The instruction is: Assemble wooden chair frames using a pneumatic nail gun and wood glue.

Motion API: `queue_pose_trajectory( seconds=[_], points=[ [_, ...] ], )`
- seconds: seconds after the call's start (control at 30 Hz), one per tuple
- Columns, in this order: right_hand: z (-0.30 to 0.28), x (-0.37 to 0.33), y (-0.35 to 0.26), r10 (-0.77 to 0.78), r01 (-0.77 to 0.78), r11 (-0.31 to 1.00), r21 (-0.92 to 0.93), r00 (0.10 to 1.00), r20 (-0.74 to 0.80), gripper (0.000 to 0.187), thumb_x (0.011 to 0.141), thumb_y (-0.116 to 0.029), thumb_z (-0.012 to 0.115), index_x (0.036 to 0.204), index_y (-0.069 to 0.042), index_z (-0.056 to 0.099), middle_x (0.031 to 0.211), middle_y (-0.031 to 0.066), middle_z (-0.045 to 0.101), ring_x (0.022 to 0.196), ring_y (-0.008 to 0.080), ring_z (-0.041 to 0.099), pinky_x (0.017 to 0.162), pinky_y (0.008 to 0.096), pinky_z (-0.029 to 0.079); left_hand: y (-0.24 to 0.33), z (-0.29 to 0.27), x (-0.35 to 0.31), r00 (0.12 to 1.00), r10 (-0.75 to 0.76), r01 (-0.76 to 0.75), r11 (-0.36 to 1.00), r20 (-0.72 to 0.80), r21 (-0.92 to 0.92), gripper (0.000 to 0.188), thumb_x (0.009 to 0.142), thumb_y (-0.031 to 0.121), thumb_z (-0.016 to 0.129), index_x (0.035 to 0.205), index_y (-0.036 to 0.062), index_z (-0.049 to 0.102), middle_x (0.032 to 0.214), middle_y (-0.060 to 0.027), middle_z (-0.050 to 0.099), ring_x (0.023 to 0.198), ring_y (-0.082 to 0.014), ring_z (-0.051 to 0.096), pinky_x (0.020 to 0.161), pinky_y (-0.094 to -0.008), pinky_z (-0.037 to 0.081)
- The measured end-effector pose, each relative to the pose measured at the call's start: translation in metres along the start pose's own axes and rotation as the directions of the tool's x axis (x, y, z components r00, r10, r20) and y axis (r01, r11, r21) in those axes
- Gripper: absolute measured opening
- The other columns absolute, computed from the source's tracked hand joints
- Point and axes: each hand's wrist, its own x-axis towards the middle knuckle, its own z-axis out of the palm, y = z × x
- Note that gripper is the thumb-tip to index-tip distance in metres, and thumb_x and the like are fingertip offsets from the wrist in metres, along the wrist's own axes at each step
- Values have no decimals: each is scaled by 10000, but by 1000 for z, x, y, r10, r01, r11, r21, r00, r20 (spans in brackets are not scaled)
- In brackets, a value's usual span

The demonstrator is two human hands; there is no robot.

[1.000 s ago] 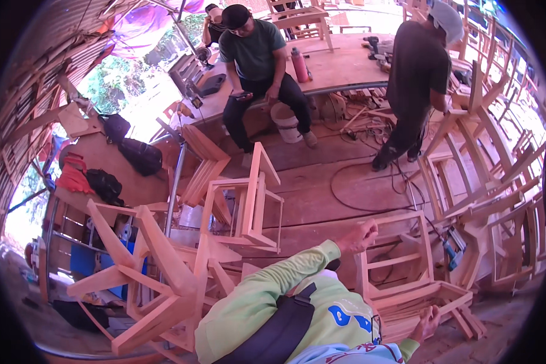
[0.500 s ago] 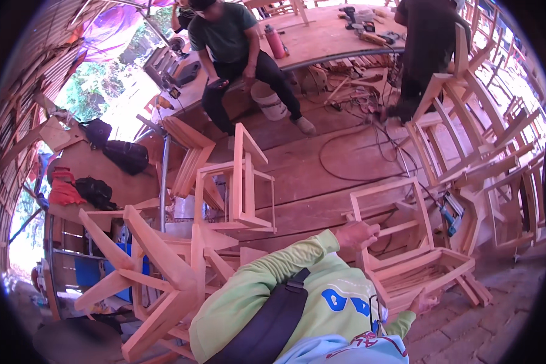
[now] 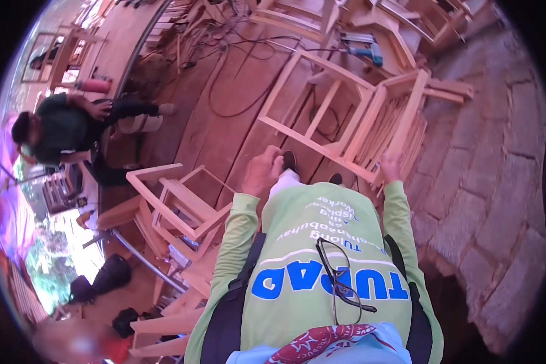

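Right hand (image 3: 392,165) at wooden frame (image 3: 407,117), blue-lettered shirt (image 3: 292,244).

With the clock centred mid-view, a chair frame (image 3: 365,126) stood at two o'clock, slats (image 3: 391,124) lying in its seat section and the right hand (image 3: 391,166) at its five-o'clock edge. The left hand (image 3: 264,172) was near the centre. A power tool (image 3: 370,52) lay at one, a cable (image 3: 210,94) at eleven, a bottle (image 3: 96,85) on the table (image 3: 112,45) at ten, a second chair frame (image 3: 191,203) at nine, bags (image 3: 112,273) at eight, eyeglasses (image 3: 347,296) on the shirt (image 3: 297,255) at five.
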Motion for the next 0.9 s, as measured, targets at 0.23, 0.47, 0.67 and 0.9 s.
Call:
queue_pose_trajectory(
  seconds=[0.23,0.47,0.67,0.9],
  points=[
    [-53,-1,-74,371,-381,905,192,925,85,575,944,-227,629,1312,-5,248,1023,280,602,875,377,683,804,477,550,-133,55,-25,917,-314,313,949,247,44,203,948,212,591,1017,26,631,842,-174,729,794,-319,732,731,-435,561],
    [-50,3,-86,413,-434,883,179,900,143,699,961,-241,621,1430,38,183,1068,251,637,882,308,711,808,420,572,-284,75,-105,780,-564,510,824,272,247,217,928,213,610,972,5,655,825,-169,734,746,-254,745,742,-412,607],
    [-83,7,-108,576,-589,804,75,804,144,696,953,-246,655,1461,47,281,1258,282,590,1143,322,634,985,406,511,-288,81,-66,659,-653,624,752,373,212,303,907,295,615,1011,22,696,1058,-224,729,1048,-384,698,940,-464,550],
    [-124,86,-132,456,-470,798,376,880,132,711,920,-236,722,1439,33,316,1361,235,533,1239,310,574,1055,409,462,-320,72,84,907,-388,321,888,162,331,264,894,295,629,913,46,713,855,-188,740,820,-357,737,799,-462,577]
  ],
)
